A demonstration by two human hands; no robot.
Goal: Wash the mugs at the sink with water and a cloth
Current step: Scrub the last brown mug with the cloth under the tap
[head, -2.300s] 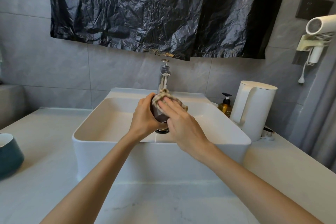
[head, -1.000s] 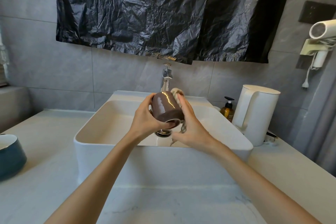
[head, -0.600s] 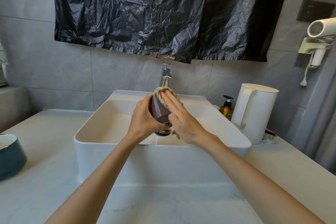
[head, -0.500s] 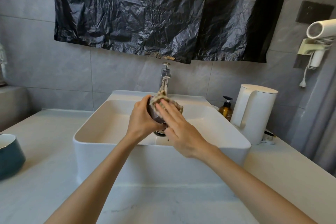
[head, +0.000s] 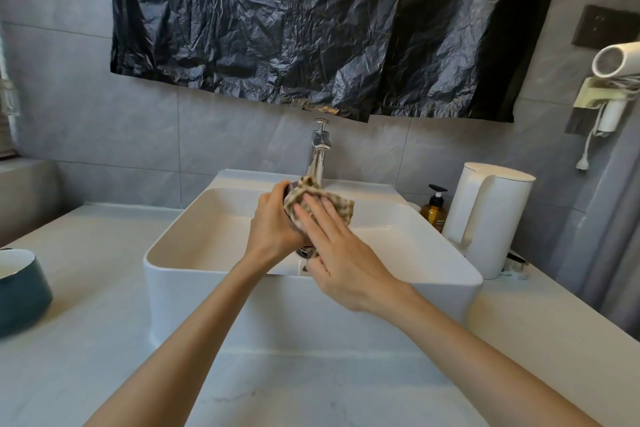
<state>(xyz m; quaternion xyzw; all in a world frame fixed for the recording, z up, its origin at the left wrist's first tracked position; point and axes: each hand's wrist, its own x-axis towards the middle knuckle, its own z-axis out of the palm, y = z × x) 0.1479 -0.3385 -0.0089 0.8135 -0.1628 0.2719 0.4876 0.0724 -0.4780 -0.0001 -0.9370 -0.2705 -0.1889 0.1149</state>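
While the left hand curls its fingers round the dark mug over the white sink, the right hand presses the checked cloth on it with flat fingers.

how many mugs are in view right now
2. A teal mug stands on the counter, far left; a dark mug is in the left hand over the sink, almost covered by the cloth. Others may be hidden.
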